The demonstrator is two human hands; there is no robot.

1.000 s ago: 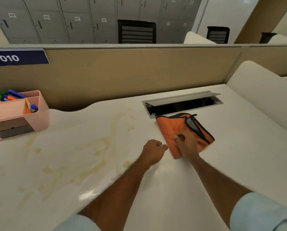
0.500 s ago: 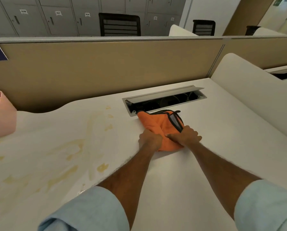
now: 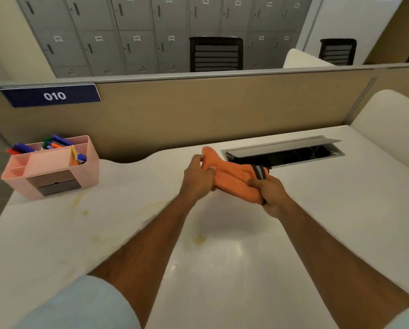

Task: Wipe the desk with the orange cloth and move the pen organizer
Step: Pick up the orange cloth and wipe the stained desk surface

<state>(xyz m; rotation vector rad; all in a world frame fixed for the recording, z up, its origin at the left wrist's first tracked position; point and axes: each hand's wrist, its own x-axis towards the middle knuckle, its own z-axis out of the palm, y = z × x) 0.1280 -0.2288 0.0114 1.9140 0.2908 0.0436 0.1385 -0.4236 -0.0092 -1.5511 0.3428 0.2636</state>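
Head view: both hands are gripping the orange cloth (image 3: 234, 180) above the table (image 3: 329, 222).
Left hand (image 3: 197, 178): clenching the cloth's far-left end.
Right hand (image 3: 271, 194): clenching its near-right end.
Cloth axis: bunched long, running from far-left to near-right.
Progress: yellowish stains (image 3: 151, 205) are showing, so wiping seems not yet begun.
Pen organizer (image 3: 53, 167): sitting at the far-left corner, apparently unmoved.

Beyond the hands I see an open cable hatch (image 3: 284, 151) — lid tilted up; a tan partition (image 3: 210, 108) behind it bears a blue "010" sign (image 3: 52, 95), with grey lockers (image 3: 151, 32) and black chairs (image 3: 216, 54) farther off.
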